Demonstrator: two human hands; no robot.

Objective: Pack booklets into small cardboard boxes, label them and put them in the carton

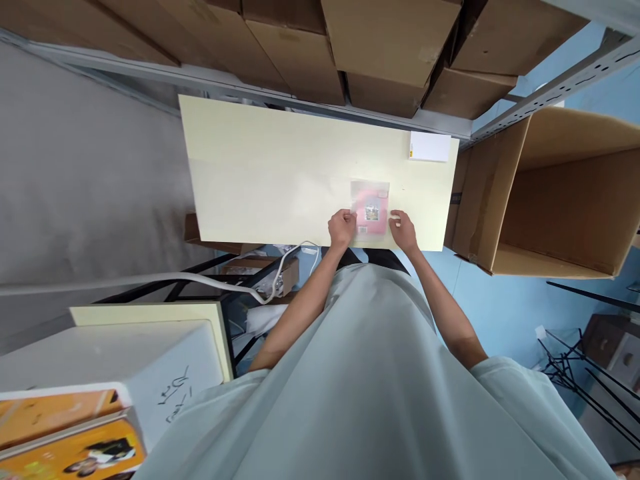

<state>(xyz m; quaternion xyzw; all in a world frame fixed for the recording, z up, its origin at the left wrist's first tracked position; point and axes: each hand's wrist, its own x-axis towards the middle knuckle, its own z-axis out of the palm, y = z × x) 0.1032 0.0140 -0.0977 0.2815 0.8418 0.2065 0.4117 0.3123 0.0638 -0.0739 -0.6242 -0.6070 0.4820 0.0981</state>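
Note:
A flat pink packet in a clear plastic sleeve [379, 221] lies on the pale cream table [260, 173], close to its front edge. It carries a small printed picture in the middle and a barcode label at the lower left. At the packet's left edge is my left hand [342, 229], its fingers curled and closed on the clear margin. My right hand [404, 232] rests just beside the right edge, with thumb and fingers bent but apart and nothing visible between them.
A white box [430, 147] sits at the table's back right corner. An open cardboard carton [565, 213] stands to the right. Cardboard boxes [385, 40] fill the shelf behind. A white cable [200, 280] runs at left, above a white bin [170, 373] holding orange boxes.

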